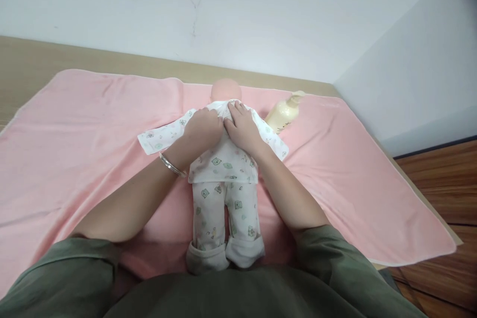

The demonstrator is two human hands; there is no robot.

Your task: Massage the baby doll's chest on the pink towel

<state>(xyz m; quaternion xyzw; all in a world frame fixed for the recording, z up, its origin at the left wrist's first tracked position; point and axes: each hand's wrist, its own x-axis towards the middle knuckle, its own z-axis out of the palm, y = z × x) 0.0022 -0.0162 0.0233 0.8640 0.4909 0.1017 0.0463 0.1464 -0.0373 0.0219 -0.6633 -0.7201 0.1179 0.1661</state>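
A baby doll [226, 89] lies on a pink blanket [112, 114], its head toward the wall. It has on a white printed baby shirt [223, 169] and matching baby pants [208, 208] with turned-up cuffs. My left hand [204, 131], a silver bangle on its wrist, is closed on the upper front of the shirt with its fingers curled. Close beside it, my right hand [243, 126] grips the shirt just below the neckline, its fingers bent over the cloth. Both hands cover the chest and any fastening there. The shirt's sleeves lie spread outward, flat at their ends.
A cream pump bottle [283, 113] lies tilted beside the shirt's right-hand sleeve, its pump pointing away. The blanket covers most of a wooden table [112, 58], which meets a white wall [261, 20] at the back. Brown wooden panelling [443, 179] stands at the right.
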